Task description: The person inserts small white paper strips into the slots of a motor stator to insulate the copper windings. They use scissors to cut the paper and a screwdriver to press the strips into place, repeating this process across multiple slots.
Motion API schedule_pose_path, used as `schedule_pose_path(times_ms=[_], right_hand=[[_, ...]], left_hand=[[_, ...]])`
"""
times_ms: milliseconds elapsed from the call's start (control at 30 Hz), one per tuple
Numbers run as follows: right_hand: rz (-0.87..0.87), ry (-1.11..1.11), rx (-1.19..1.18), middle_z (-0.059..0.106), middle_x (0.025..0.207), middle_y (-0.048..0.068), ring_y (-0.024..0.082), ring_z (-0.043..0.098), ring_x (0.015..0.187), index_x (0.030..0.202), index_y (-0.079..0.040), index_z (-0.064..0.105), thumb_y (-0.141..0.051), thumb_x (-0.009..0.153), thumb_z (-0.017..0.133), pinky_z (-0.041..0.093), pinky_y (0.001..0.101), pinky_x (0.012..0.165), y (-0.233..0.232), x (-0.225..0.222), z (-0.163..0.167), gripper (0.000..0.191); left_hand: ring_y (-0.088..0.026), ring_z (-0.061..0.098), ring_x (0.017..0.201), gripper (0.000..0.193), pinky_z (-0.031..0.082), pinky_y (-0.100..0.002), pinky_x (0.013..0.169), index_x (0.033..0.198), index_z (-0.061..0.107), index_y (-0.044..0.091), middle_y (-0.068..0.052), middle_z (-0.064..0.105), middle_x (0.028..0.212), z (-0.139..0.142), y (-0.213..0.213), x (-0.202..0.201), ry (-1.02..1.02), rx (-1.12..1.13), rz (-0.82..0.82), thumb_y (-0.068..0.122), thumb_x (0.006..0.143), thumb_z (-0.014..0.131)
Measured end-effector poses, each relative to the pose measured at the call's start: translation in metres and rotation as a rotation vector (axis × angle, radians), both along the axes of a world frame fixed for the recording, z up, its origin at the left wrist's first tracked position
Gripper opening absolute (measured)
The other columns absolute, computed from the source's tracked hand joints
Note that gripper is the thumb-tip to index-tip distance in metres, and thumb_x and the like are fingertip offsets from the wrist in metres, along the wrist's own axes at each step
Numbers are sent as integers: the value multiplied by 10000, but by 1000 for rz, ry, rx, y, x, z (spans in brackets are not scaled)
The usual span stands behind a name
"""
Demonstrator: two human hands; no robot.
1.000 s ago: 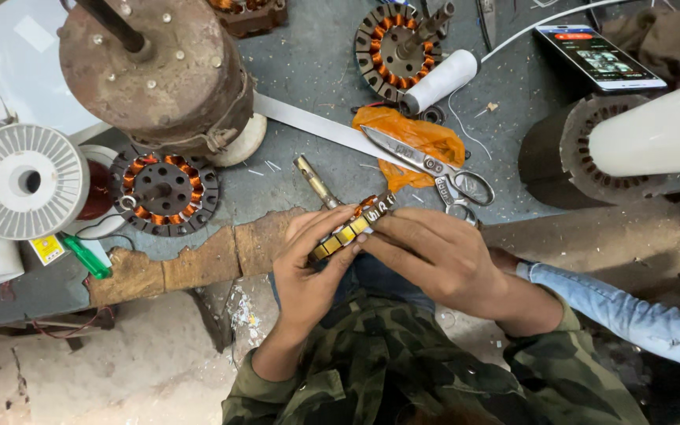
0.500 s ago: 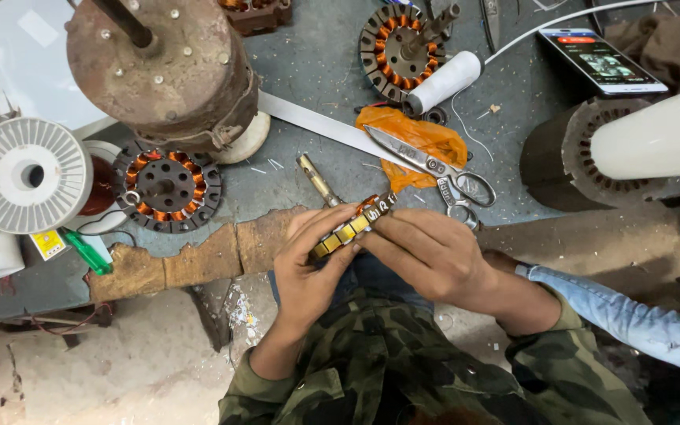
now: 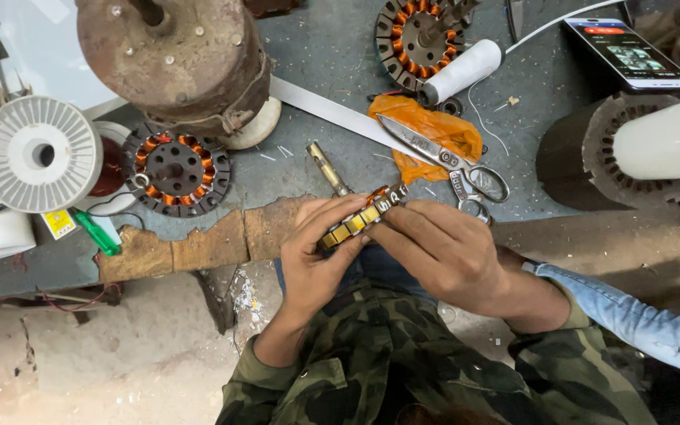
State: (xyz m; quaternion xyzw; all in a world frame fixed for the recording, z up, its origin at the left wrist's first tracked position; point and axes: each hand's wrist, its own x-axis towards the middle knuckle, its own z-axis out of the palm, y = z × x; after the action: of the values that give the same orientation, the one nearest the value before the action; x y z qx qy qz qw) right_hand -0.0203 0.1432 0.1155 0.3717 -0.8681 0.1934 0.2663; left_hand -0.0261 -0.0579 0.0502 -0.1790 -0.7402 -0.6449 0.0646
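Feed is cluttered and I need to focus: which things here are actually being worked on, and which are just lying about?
In hand:
small wound stator with orange coils and yellow slot strips
left hand
right hand

Lying about:
steel scissors
orange cloth
white thread spool
black smartphone
round copper-wound stator
white plastic wire reel

Most of the small motor stator (image 3: 360,218) is buried under the left hand (image 3: 316,260) and right hand (image 3: 446,248), with only its upper rim of yellow slots and copper showing above the fingers. Above the stator, the scissors (image 3: 442,161) cover the middle of the orange cloth (image 3: 426,130), and the rusty motor housing (image 3: 171,59) runs off the top edge. Right of it, a pale blue sleeve (image 3: 647,323) is cut off at the frame's edge, its hand hidden behind the right forearm.
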Motion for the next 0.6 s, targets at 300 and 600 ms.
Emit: schedule_pose_path(times_ms=[300,600], right_hand=[[-96,-448,-494,646,1249,193,343,641,1180,1231,46,598,-177,719,879,516,430,1013,1,-6,-46,626],[212,-499,-744,699,1097,171,314,688,1090,1058,6,650,-169,813,753,471,501,1124,7,10,-104,318]], left_hand=[[-239,674,1203,484,499,-354,1082,1257,716,76,-85,742,1282,-3,-15,-8,114,-27,-146,79,803,883],[-267,654,1062,714,535,-386,976,1329,614,-5,-34,755,1131,-24,-19,8,290,-106,-104,271,778,975]])
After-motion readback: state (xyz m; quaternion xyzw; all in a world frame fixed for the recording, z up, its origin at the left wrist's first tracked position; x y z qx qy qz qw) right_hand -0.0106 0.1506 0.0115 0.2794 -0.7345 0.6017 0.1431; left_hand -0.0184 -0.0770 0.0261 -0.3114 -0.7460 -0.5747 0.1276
